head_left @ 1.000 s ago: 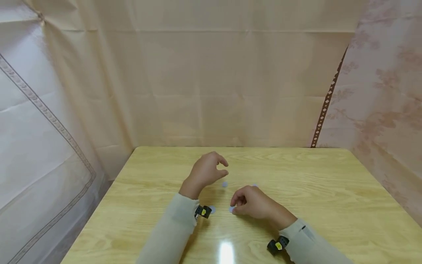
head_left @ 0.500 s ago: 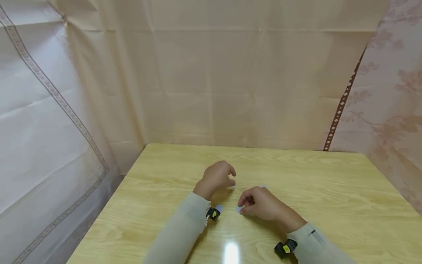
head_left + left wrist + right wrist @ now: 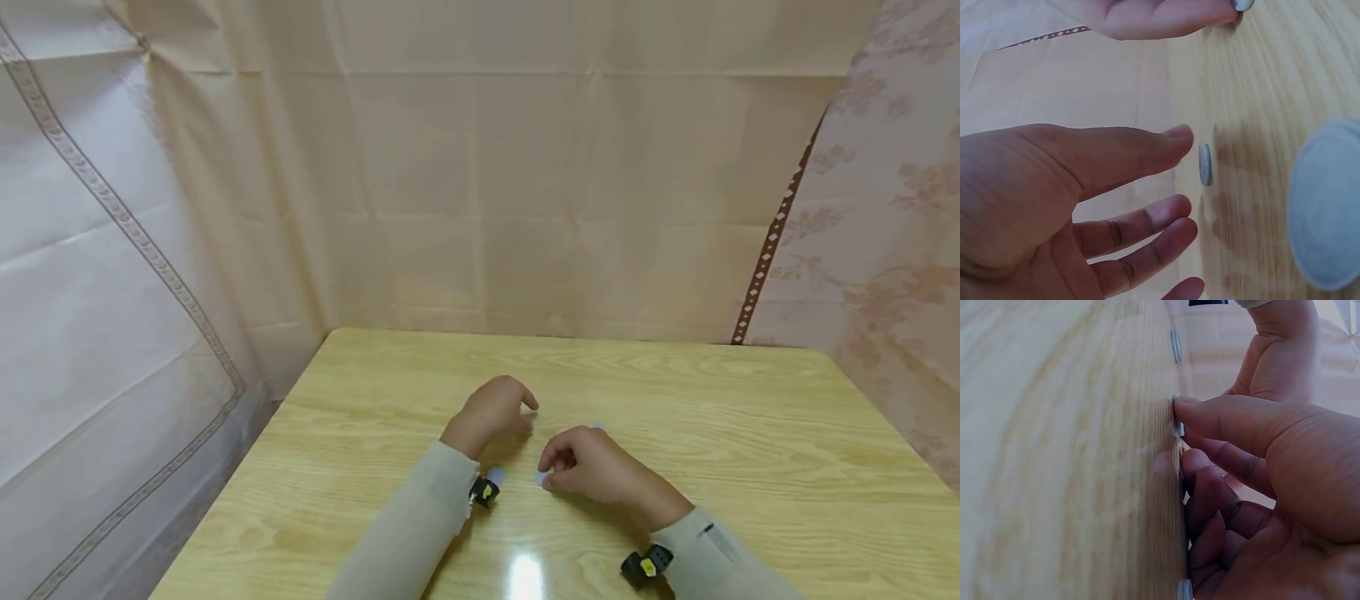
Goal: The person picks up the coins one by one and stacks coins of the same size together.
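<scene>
Four small, round, flat discs [image 3: 497, 476] of pale bluish white — the material I cannot tell — are spread on a light yellow table [image 3: 750, 467] with wood-grain top, perhaps with spaces between them so that each can be taken without pushing its neighbour. The near-right disc [image 3: 541, 479] is at the fingertips of the right hand [image 3: 592, 462], whose grip is narrow: thumb and index finger pinch it by the rim, probably because such a thin piece gives little else to hold. Whether it is lifted from the wood, I cannot tell. The left hand [image 3: 491, 411] holds nothing; its thumb and fingers stand apart — a moderately wide gap — just beside the far-left disc [image 3: 1205, 165], which lies flat beyond the thumb tip without visible contact. The near-left disc [image 3: 1325, 206] lies just beside the black wrist camera [image 3: 485, 492] of the left arm, and the far-right disc [image 3: 598, 426] is mostly hidden behind the right hand. Both arms, in pale long sleeves [image 3: 408, 517], come from the near side and lean inward; the left one reaches farther, its wrist bent down toward the table, while the right hand is low, with its other fingers curled under the palm.
</scene>
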{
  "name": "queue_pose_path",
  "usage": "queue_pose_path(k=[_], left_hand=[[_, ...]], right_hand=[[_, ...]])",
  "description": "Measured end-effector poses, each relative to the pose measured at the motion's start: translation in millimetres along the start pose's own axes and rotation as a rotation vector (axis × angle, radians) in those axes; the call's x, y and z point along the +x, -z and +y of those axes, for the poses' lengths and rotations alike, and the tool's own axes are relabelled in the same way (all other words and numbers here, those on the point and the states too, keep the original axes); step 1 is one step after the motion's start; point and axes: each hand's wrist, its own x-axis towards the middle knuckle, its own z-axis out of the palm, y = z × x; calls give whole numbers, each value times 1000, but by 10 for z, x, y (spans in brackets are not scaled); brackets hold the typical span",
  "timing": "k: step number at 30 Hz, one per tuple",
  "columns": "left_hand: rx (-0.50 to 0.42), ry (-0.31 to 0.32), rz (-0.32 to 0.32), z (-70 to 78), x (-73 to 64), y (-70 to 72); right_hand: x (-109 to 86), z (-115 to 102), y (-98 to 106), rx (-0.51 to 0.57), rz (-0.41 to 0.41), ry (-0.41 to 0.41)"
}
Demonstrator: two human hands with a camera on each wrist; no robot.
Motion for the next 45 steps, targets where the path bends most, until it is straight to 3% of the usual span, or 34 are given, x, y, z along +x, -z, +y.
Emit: queue_pose_path(k=[7, 34, 45], left_hand=[[31, -13, -15, 11, -22, -26], [58, 49, 5, 33, 5, -34], [144, 23, -3, 45, -11, -10]], right_hand=[[4, 15, -9, -14, 11, 3], [0, -2, -10, -14, 22, 4], [2, 6, -8, -13, 24, -2]])
